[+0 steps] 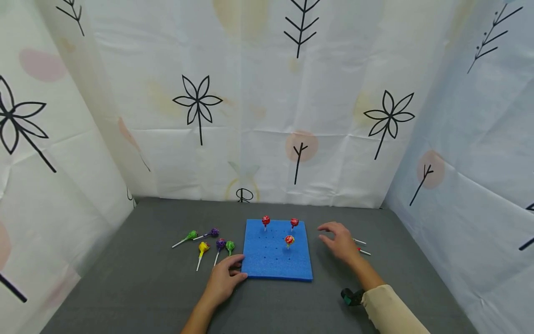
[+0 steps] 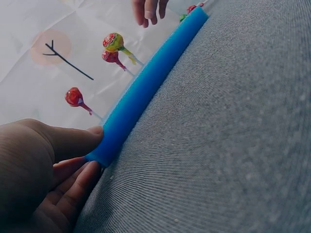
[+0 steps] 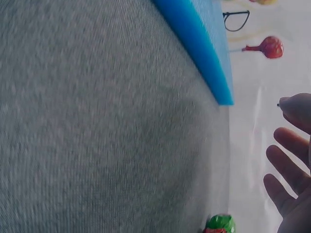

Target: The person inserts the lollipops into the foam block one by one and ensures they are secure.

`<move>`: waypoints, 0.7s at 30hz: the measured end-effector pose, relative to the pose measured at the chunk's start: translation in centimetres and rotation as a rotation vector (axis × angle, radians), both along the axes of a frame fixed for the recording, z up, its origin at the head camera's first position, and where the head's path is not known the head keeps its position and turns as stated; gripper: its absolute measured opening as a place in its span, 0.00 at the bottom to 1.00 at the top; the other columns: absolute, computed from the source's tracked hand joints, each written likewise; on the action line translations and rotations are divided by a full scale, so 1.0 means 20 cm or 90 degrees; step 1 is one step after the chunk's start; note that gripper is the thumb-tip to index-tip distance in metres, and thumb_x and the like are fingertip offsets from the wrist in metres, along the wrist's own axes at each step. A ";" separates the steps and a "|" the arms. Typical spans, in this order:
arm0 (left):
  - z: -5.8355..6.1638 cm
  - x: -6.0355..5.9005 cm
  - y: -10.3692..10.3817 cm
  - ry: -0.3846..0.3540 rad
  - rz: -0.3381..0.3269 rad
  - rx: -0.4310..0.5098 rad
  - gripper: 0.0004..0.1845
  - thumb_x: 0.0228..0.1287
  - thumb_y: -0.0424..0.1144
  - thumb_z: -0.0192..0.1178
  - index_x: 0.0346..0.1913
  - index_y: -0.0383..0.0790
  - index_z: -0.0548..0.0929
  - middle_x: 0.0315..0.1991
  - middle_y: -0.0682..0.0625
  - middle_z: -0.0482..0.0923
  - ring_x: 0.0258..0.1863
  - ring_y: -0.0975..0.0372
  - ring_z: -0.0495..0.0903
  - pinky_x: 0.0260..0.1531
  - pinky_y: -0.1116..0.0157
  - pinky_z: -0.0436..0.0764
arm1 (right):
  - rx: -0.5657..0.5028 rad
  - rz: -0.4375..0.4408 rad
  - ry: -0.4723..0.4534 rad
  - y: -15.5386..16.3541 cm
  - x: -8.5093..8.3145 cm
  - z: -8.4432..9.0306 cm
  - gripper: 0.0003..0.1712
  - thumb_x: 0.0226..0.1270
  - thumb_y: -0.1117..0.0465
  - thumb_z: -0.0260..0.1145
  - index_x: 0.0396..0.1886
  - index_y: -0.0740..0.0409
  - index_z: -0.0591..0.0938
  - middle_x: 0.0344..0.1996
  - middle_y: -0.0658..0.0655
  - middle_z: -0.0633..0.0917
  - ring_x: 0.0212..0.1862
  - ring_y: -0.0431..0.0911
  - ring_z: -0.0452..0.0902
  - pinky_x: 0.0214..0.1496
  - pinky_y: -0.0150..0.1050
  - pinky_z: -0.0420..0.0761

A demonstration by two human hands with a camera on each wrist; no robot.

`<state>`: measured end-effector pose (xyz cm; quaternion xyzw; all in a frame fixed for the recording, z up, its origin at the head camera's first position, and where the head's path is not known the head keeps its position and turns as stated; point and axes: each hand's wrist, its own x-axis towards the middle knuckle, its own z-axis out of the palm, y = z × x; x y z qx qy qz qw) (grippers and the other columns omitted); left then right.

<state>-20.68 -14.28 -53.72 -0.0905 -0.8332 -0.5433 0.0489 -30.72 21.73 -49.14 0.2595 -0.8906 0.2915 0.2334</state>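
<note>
- while three lollipops (image 1: 289,240) are standing in the blue foam board (image 1: 276,260), our left hand (image 1: 223,280) is pinching its near left corner.
- our right hand (image 1: 340,241) is hovering just right of it, fingers loosely spread, holding nothing.
- five loose lollipops (image 1: 210,243) are lying left, and more are waiting under the right hand.

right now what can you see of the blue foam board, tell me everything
The blue foam board is a square slab of what looks like soft foam, lying flat on the grey tabletop. Its top carries a grid of small holes. Three lollipops stand upright in it: two red ones along the far edge and a red-and-yellow one nearer the middle. The left hand holds its near left corner, thumb on top. The right hand hovers open beside its right edge, apart from it.
</note>
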 end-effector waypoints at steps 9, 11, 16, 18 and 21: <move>0.01 0.00 0.00 0.000 0.002 -0.003 0.26 0.53 0.28 0.71 0.57 0.31 0.79 0.49 0.38 0.79 0.36 0.58 0.84 0.35 0.69 0.82 | 0.011 -0.053 -0.078 0.08 -0.02 0.00 0.14 0.58 0.68 0.72 0.44 0.62 0.84 0.44 0.60 0.83 0.47 0.56 0.77 0.47 0.55 0.77; 0.01 0.00 0.00 -0.001 0.002 -0.003 0.26 0.53 0.27 0.71 0.57 0.31 0.79 0.49 0.38 0.79 0.37 0.58 0.84 0.35 0.69 0.82 | 0.009 -0.060 -0.090 0.09 -0.02 0.00 0.14 0.59 0.68 0.72 0.45 0.62 0.84 0.44 0.60 0.83 0.48 0.56 0.77 0.48 0.55 0.77; 0.00 0.00 0.00 -0.001 0.002 -0.004 0.26 0.53 0.27 0.71 0.57 0.31 0.79 0.49 0.38 0.79 0.37 0.58 0.83 0.35 0.69 0.82 | -0.018 -0.081 -0.101 0.13 -0.03 -0.01 0.14 0.58 0.69 0.72 0.45 0.64 0.83 0.45 0.62 0.82 0.50 0.58 0.77 0.50 0.57 0.76; 0.00 0.00 0.00 0.000 0.003 -0.003 0.26 0.53 0.27 0.71 0.57 0.31 0.79 0.49 0.38 0.79 0.37 0.58 0.83 0.35 0.69 0.82 | -0.025 -0.090 -0.104 0.14 -0.04 -0.01 0.15 0.58 0.69 0.72 0.46 0.65 0.83 0.46 0.64 0.82 0.50 0.59 0.77 0.51 0.58 0.76; 0.00 0.00 0.00 0.002 0.002 0.000 0.26 0.53 0.27 0.71 0.57 0.30 0.79 0.49 0.37 0.79 0.37 0.58 0.84 0.35 0.69 0.82 | -0.028 -0.105 -0.119 0.16 -0.05 -0.01 0.16 0.58 0.68 0.72 0.46 0.66 0.83 0.46 0.64 0.82 0.50 0.60 0.76 0.51 0.58 0.75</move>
